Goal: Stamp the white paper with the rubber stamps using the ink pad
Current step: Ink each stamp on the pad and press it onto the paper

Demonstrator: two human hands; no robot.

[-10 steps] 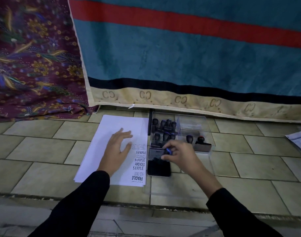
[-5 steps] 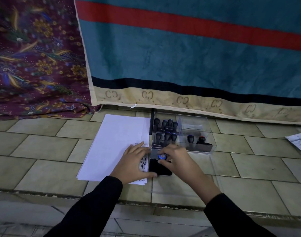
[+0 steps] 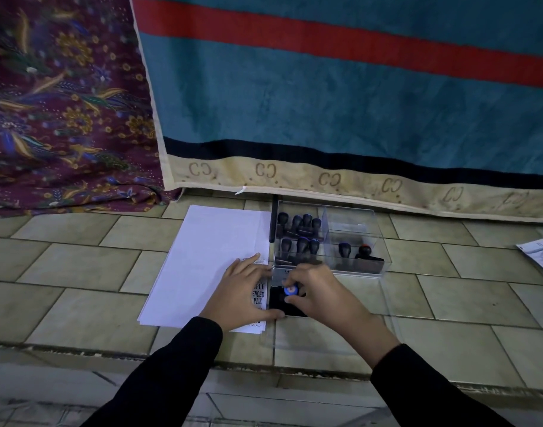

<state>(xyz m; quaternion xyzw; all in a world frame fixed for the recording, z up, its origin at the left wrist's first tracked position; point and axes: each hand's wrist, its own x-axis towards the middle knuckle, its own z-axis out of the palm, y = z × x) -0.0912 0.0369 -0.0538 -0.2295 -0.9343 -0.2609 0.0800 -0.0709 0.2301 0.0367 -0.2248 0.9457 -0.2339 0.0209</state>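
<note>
1. a tiled surface [image 3: 79,272] of pale green tiles carries everything; its front edge drops to a lower tiled level.
2. behind it hangs a teal cloth [image 3: 325,103] with a red stripe and a beige hem; a maroon floral cloth [image 3: 63,103] lies to the left.
3. the paper [image 3: 208,260] lies flat, stamped words along its right edge.
4. the ink pad [image 3: 276,305] sits just beside the paper, before a clear box [image 3: 356,229] holding stamps [image 3: 301,223].
5. the left hand [image 3: 242,294] lies flat and released on the paper, thumb at the pad.
6. the right hand [image 3: 322,297] pinches a blue-topped stamp [image 3: 290,290] over the pad.
7. more sheets [image 3: 541,254] show at the far right.
</note>
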